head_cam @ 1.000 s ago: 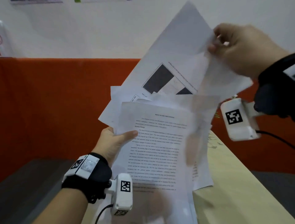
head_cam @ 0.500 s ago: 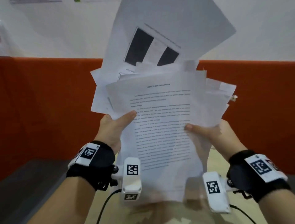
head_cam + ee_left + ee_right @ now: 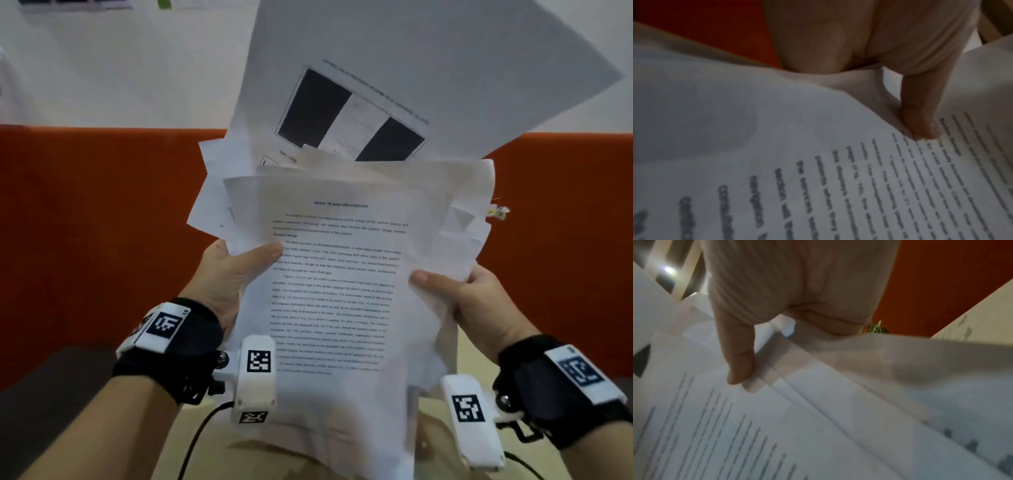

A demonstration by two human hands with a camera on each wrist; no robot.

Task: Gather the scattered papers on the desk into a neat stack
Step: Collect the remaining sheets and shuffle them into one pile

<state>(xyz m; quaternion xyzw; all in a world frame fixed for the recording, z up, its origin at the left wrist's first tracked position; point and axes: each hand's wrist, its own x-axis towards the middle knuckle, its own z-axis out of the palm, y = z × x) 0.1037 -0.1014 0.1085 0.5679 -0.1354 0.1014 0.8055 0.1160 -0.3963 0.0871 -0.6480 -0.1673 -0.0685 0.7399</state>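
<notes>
A loose bundle of white printed papers [image 3: 342, 274] is held upright in front of me, above the desk [image 3: 442, 431]. The front sheet carries text under a bold heading; a skewed sheet with two black blocks [image 3: 346, 113] sticks out at the top. My left hand [image 3: 236, 270] grips the bundle's left edge, thumb on the front sheet, the other fingers hidden behind. My right hand [image 3: 459, 294] grips the right edge the same way. In the left wrist view the thumb [image 3: 920, 120] presses on the text page [image 3: 838, 178]. The right wrist view shows the thumb [image 3: 740, 363] on the sheets [image 3: 777, 426].
An orange partition [image 3: 85, 222] runs behind the desk, with a white wall [image 3: 120, 68] above it. A dark surface [image 3: 51, 394] lies lower left. A small plant [image 3: 877, 328] peeks past the papers' right side.
My right hand came down from the top corner of the skewed sheet to the bundle's right edge and now grips it. The bundle has swung more upright; the left hand kept its grip.
</notes>
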